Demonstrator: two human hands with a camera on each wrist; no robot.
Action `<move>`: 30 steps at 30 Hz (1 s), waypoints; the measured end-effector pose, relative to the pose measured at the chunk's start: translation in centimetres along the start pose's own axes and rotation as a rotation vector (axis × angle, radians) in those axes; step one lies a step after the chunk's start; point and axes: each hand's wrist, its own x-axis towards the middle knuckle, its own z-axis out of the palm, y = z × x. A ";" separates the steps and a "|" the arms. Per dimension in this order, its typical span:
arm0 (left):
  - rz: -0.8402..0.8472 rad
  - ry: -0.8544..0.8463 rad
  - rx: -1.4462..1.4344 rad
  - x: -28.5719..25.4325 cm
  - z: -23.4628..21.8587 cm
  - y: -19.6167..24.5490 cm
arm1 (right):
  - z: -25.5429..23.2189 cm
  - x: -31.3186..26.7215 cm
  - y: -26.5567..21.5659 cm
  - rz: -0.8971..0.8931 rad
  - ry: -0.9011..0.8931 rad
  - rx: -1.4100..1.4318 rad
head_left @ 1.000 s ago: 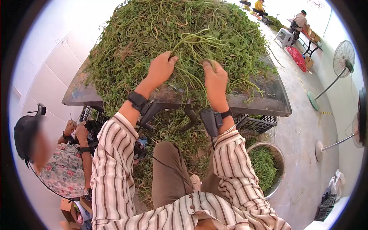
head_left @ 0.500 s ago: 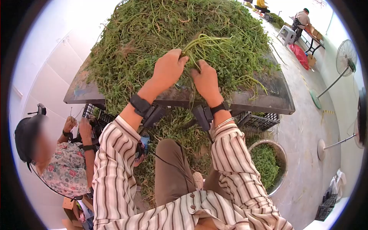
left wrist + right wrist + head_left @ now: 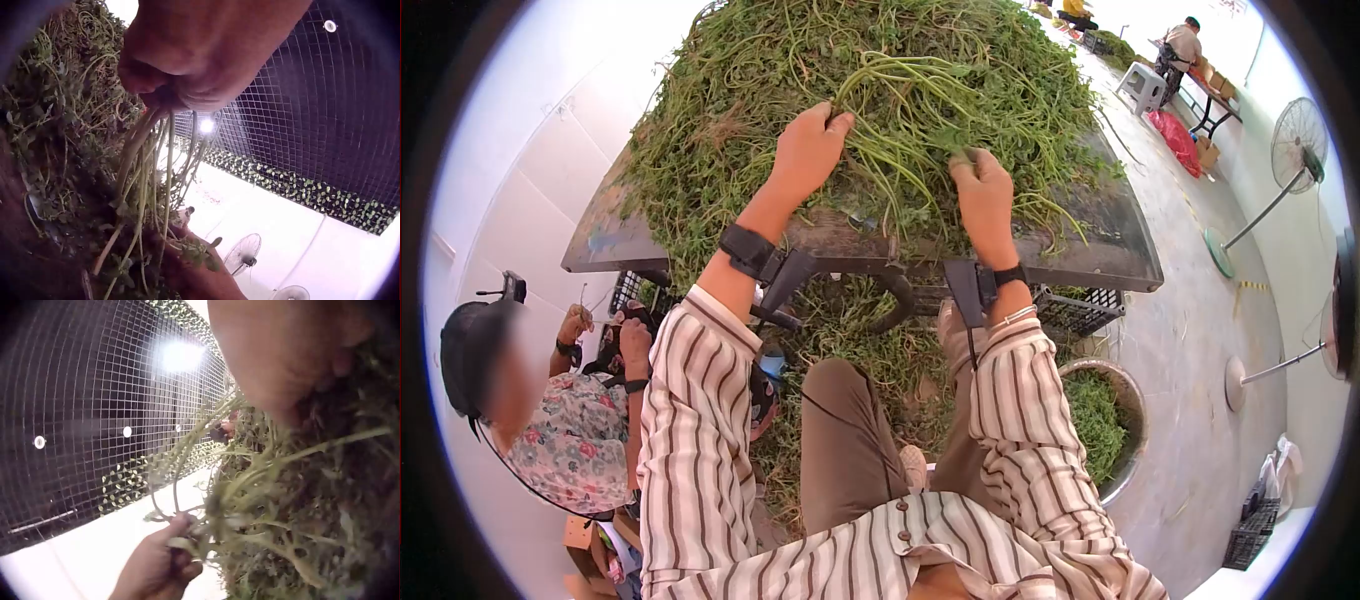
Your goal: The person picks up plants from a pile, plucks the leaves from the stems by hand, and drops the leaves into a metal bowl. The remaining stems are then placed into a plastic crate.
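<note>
My left hand point(image 3: 810, 147) grips a bundle of long green leafy stems point(image 3: 915, 72) over the near part of a big heap of greens point(image 3: 740, 120). From that hand, stems fan out to the right and hang down, as the left wrist view shows with the stems point(image 3: 144, 181) below the curled fingers. My right hand point(image 3: 985, 195) is to the right, apart from the left one. Its thumb and fingertips pinch a blurred green sprig point(image 3: 952, 140). In the right wrist view, the right fingers are partly hidden by the hand itself point(image 3: 281, 356).
The heap lies on a dark table point(image 3: 1115, 235). Beneath are black crates point(image 3: 1080, 310) and fallen greens. A round tub point(image 3: 1142, 420) of greens stands at right. Another person point(image 3: 565, 430) sits close at left. Standing fans point(image 3: 1297, 145) are along the right wall.
My hands came close together half a second ago, then parted. The right hand has moved right and the left hand left and slightly farther forward, still holding the stems.
</note>
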 end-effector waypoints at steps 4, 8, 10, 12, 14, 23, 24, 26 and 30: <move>0.023 0.005 0.035 -0.3 0.1 0.6 | -0.3 -0.8 -2.2 0.164 -0.102 0.201; 0.057 0.026 0.024 -0.1 0.1 1.2 | 0.9 -1.3 -2.2 -0.012 -0.155 0.122; 0.021 0.014 0.026 0.0 0.1 1.4 | 1.2 -1.5 -2.3 -0.072 -0.144 0.083; 0.041 0.029 0.037 0.5 0.2 0.9 | 0.9 -2.1 -3.9 0.043 -0.228 0.183; 0.063 0.041 0.050 0.6 0.3 0.7 | 1.5 -2.5 -4.0 -0.002 -0.227 0.101; 0.004 -0.069 0.035 -0.7 0.2 2.5 | 4.3 -2.7 -2.1 -0.143 -0.194 -0.123; 0.027 -0.058 0.027 -0.9 0.3 2.5 | 4.4 -2.7 -2.1 -0.160 -0.181 -0.127; 0.047 -0.047 0.022 -1.0 0.4 2.4 | 4.5 -2.7 -2.0 -0.176 -0.170 -0.130; 0.044 -0.058 0.007 -1.3 0.8 2.1 | 4.6 -2.8 -2.0 -0.242 -0.127 -0.188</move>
